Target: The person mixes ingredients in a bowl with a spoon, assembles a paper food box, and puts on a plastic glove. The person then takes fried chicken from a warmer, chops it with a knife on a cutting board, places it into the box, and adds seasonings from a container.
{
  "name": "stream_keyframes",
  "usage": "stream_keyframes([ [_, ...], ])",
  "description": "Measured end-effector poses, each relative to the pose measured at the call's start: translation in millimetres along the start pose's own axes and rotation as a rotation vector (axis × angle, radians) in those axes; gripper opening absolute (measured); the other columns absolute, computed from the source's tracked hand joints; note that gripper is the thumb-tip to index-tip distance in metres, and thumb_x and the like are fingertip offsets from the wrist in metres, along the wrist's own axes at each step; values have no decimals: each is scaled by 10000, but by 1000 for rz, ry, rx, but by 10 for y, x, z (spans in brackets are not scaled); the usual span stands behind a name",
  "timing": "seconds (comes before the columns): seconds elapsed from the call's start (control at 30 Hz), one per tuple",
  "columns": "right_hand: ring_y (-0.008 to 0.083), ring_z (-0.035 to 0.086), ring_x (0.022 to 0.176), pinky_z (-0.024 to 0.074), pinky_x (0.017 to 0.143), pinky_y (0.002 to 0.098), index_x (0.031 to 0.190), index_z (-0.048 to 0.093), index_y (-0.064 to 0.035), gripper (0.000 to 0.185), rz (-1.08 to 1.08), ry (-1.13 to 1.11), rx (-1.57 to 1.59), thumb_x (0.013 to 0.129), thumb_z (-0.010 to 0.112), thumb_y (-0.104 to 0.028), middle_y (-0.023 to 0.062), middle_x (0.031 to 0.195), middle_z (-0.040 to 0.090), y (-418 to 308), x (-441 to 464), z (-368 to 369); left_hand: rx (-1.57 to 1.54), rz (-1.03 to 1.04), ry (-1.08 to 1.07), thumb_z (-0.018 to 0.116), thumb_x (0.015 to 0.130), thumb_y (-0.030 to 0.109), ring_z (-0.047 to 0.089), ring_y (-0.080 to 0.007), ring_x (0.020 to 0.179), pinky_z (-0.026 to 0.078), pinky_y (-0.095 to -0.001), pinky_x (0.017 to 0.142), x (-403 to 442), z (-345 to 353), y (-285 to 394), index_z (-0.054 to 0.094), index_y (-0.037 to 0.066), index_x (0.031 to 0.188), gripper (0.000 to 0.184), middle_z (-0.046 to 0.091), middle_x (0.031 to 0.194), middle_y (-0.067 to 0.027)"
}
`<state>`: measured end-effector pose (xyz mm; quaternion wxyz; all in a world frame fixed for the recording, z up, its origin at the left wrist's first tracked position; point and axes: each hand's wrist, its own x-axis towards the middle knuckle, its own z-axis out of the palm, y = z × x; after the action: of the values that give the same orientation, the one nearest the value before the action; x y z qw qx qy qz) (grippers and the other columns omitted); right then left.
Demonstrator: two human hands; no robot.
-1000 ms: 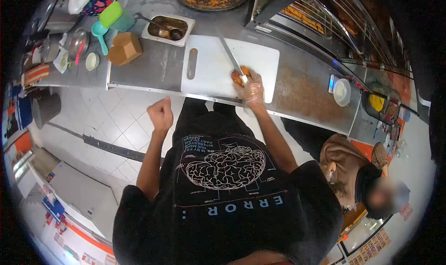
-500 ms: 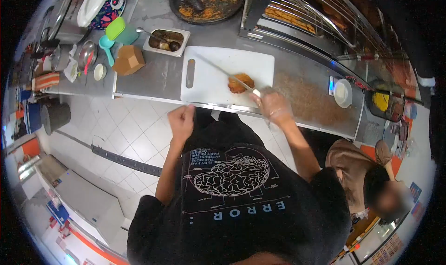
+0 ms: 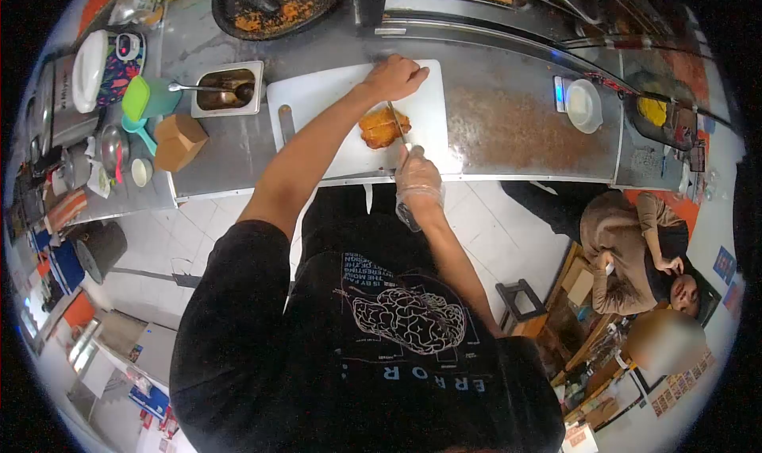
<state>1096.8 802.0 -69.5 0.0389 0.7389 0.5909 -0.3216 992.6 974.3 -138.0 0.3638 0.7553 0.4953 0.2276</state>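
On the white cutting board [image 3: 333, 153] lies a browned, cooked piece of meat [image 3: 379, 129]. The blade of a long knife [image 3: 398, 125] lies across its right part. My right hand [image 3: 419, 177], in a clear plastic glove, is closed round the handle at the near edge of the board. My left hand [image 3: 394, 78] is bare and reaches across to the far end of the blade. Its fingers are curled against the knife tip, and their exact hold is partly hidden.
A metal pan [image 3: 228, 90] with a spoon, a cardboard box [image 3: 178, 142] and a green container [image 3: 147, 100] stand left of the board. A dark round griddle [image 3: 282, 13] lies beyond. A scale [image 3: 560, 94] and white bowl [image 3: 584, 106] are rightward. Another person [image 3: 623, 235] is at right.
My left hand has moved from beside the counter's front edge to the far end of the knife. The knife has turned from slanting leftward to pointing nearly straight away from me.
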Motion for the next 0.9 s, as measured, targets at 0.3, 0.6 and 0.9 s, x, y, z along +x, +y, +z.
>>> stream_keyframes([
  [0.3,443,649,777,521,663,528,1090,547,11,469,93,-78,29,989,397,-422,259,813,660,104,140,375,255,-119,-107,376,964,341,618,-427,655,504,-490,751,-88,87,-95,678,14,665,536,621,651,-233],
  [0.6,437,643,648,518,565,529,995,552,13,417,-42,111,19,981,446,-390,259,681,635,288,152,575,298,-111,-151,366,952,352,636,-430,698,517,-487,762,-71,-41,-10,670,-15,660,558,641,710,-248],
  [0.9,441,647,670,525,586,511,960,556,21,451,-25,64,-38,989,415,-406,251,687,640,206,142,321,182,-122,-77,339,971,346,619,-428,643,519,-481,740,-56,91,-114,638,4,628,569,618,643,-224],
])
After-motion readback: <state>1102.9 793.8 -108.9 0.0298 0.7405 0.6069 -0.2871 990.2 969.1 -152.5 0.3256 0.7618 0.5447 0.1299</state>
